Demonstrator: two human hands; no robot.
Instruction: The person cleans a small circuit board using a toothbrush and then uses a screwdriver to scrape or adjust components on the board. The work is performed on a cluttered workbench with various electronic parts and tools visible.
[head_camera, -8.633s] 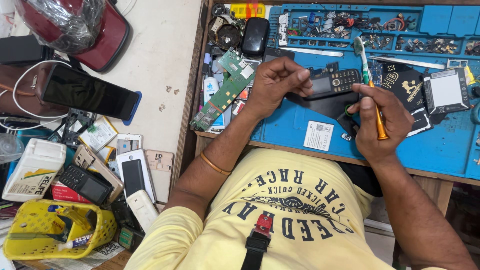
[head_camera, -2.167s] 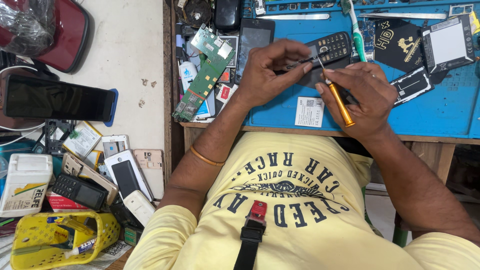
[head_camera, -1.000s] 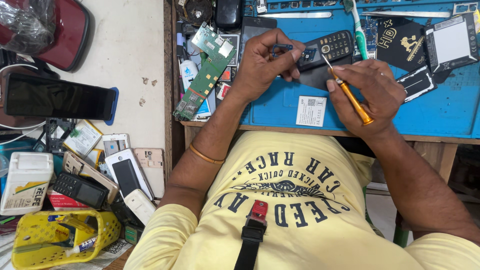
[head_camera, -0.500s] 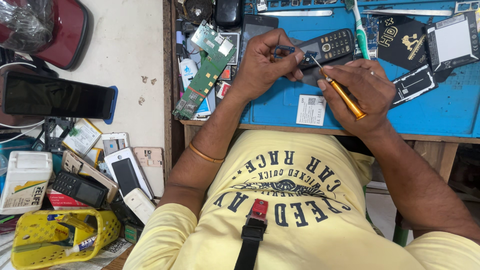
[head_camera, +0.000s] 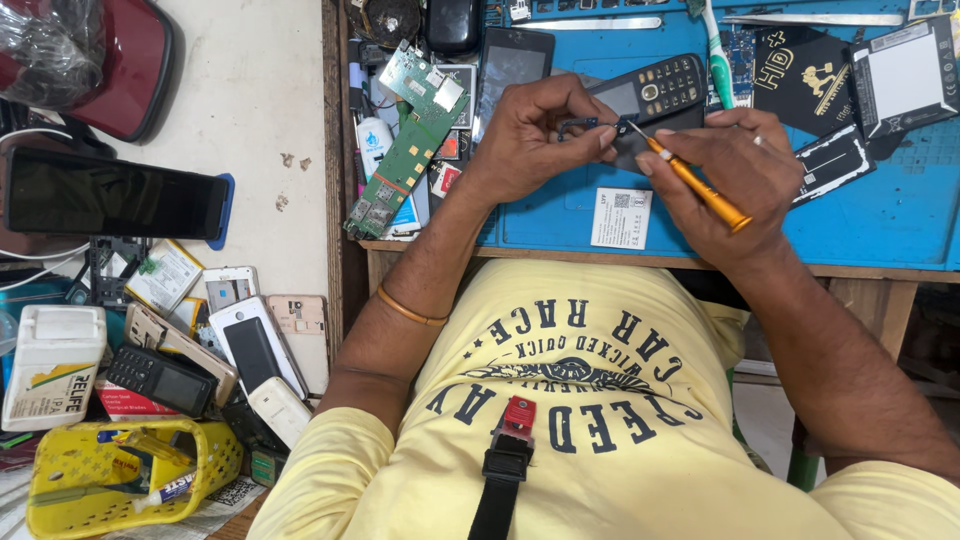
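- The right hand (head_camera: 730, 175) pinches an orange-handled screwdriver (head_camera: 690, 185) between thumb and fingers; against half a second ago its tip has moved in and now meets the small dark part (head_camera: 578, 127) held in front of it, where a second ago it hung a little off to the right.
- The left hand (head_camera: 535, 130) keeps its fingertips pressed together on that small dark part, lifted just above the blue mat (head_camera: 880, 220); the part is too small to say whether it is a frame, a flex or a bracket.
- Both hands have drawn closer together over these last moments, so the work reads as having passed from lining up the tool to actually bearing on the part.
- Just behind the fingers lies a black keypad phone (head_camera: 650, 90), face up and tilted, partly covered by the left hand; it has not shifted.
- Below the hands a white label (head_camera: 620, 218) rests flat on the mat near the desk (head_camera: 600, 258) edge.
- To the left, a long green circuit board (head_camera: 405, 140) lies at a slant over small packets, and a dark touchscreen phone (head_camera: 510, 65) sits beside it.
- To the right are a black printed card (head_camera: 800, 75) and a battery-like pack (head_camera: 905, 75) with a pale face.
- Further out, off the desk on the person's left, a yellow basket (head_camera: 120, 480) and a heap of old phones (head_camera: 200, 350) stay as they were.
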